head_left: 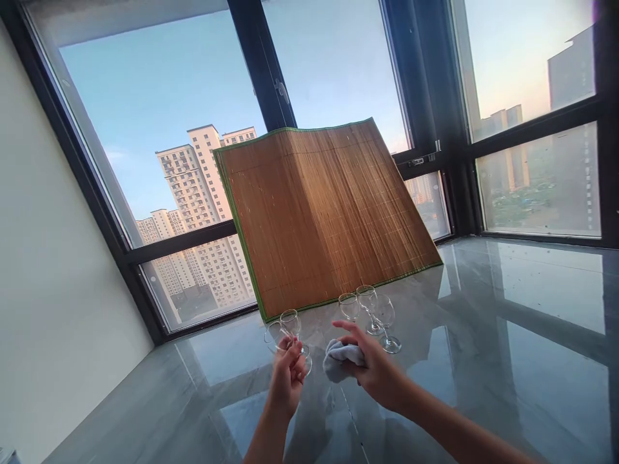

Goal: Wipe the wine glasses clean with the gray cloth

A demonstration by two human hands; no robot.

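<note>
My left hand is closed with its fingertips around the stem of a small clear wine glass. That glass is tilted, its bowl up to the left and its foot down to the right of my fingers. Just behind it stands a second wine glass, partly overlapped. Bunched in my right hand is a pale grey cloth, with the index finger stretched out above it. The cloth is apart from the held glass. Beyond my right hand are three more stemmed glasses, the nearest glass standing upright.
A brown bamboo mat with green edging leans against the dark window frame behind the glasses. The shiny grey marble surface reflects the windows. A white wall rises at the left.
</note>
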